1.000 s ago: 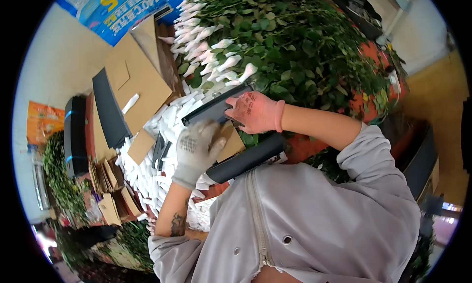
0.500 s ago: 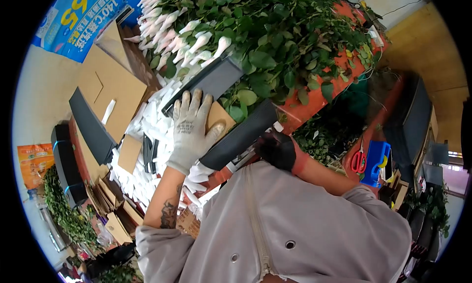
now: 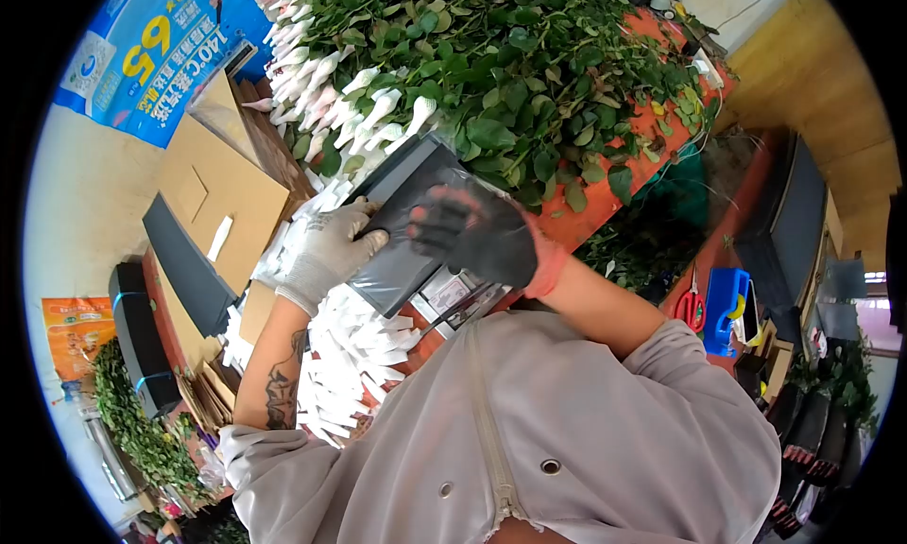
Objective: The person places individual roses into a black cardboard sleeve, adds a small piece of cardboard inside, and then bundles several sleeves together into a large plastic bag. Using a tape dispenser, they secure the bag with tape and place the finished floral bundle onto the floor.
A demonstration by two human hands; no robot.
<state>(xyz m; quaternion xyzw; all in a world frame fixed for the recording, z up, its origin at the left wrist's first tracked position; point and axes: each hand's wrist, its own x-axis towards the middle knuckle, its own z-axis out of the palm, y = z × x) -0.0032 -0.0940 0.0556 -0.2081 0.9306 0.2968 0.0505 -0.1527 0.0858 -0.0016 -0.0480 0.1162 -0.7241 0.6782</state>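
Note:
My left hand, in a pale grey work glove, is closed at the left edge of a glossy black plastic sheet. Its thumb lies on the sheet and the other fingers bend at the edge. Over the sheet's right part is my right hand, in a black glove with reddish fingertips. Those fingers point left, apart and slightly blurred, with nothing visible in them. Behind the sheet is a dark tray-like piece. Rose stems with buds in white sleeves lie beyond it.
White foam sleeves are heaped below my left hand. Leafy stems cover the red table. A cardboard box stands left. Red-handled scissors and a blue tape dispenser are at right.
My left hand has moved left and down from the tray-like piece to the black sheet's edge. My right hand has swung up and left over the sheet, which has also shifted left.

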